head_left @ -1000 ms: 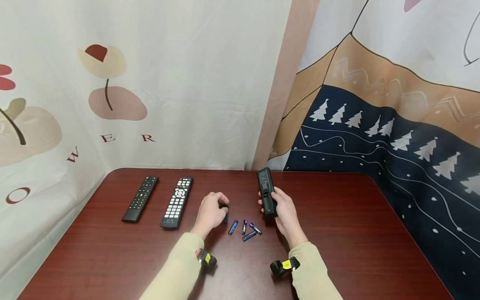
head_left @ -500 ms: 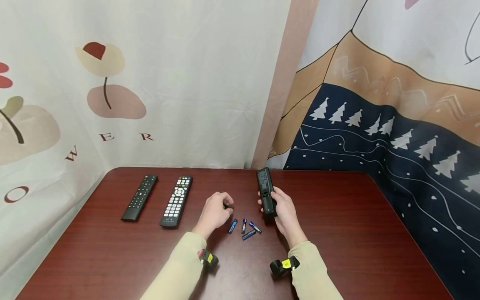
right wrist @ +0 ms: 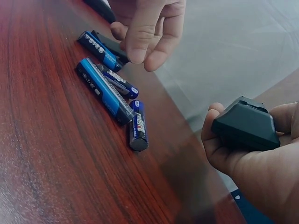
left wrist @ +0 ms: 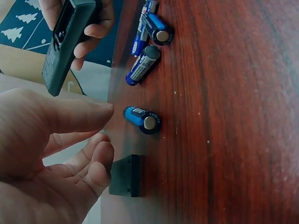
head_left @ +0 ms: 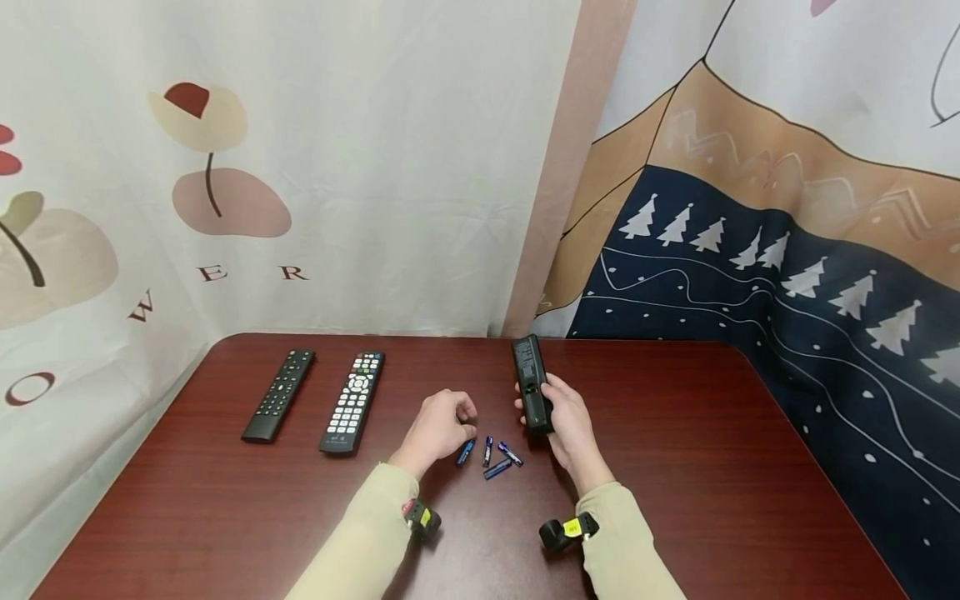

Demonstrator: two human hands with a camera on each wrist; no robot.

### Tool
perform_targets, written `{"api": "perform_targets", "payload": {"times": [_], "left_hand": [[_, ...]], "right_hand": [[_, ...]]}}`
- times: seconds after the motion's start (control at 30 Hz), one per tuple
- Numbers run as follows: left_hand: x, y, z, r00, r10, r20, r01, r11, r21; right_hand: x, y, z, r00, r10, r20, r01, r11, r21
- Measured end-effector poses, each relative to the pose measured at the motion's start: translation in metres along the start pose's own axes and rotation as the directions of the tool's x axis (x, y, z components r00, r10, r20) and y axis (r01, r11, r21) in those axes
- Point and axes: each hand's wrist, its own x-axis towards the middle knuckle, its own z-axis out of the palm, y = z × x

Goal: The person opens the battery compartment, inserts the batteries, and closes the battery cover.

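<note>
Your left hand (head_left: 442,425) is partly open, thumb and fingertips parted and holding nothing, just beside the leftmost battery (head_left: 465,452). Three more batteries (head_left: 497,470) lie close together to its right; a careless fingertip could set these round cells rolling across the tabletop (head_left: 720,483). A small black cover (left wrist: 124,177) lies by your left fingers, where a sweep of the hand might knock it away. Your right hand (head_left: 572,425) grips the remote (head_left: 532,383), back up with its recess exposed, above the tabletop; a loose hold could let it twist under pressure. Two other remotes (head_left: 352,404) lie well to the left.
</note>
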Motion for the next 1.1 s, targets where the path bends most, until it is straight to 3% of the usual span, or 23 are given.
{"api": "perform_targets", "payload": {"times": [0.23,0.43,0.77,1.1], "left_hand": [[-0.0008,0.0033,0.0002,0.999,0.013,0.047,-0.014,1.0,0.027],[-0.0005,0.0053,0.0021,0.994,-0.04,0.101,0.037,0.999,0.028],[0.0009,0.0087,0.0041,0.987,-0.087,0.139,0.08,0.995,0.054],[0.0005,0.0102,0.0036,0.987,-0.079,0.14,0.07,0.996,0.062]], "right_hand": [[0.0003,0.0003,-0.0003,1.0,0.003,-0.007,-0.003,1.0,0.017],[0.0003,-0.0003,0.0002,1.0,0.002,-0.005,-0.002,1.0,0.022],[0.0009,0.0011,-0.0005,1.0,0.001,-0.009,-0.001,1.0,0.025],[0.0,0.0017,0.0006,1.0,0.004,-0.008,-0.004,0.999,0.034]]}}
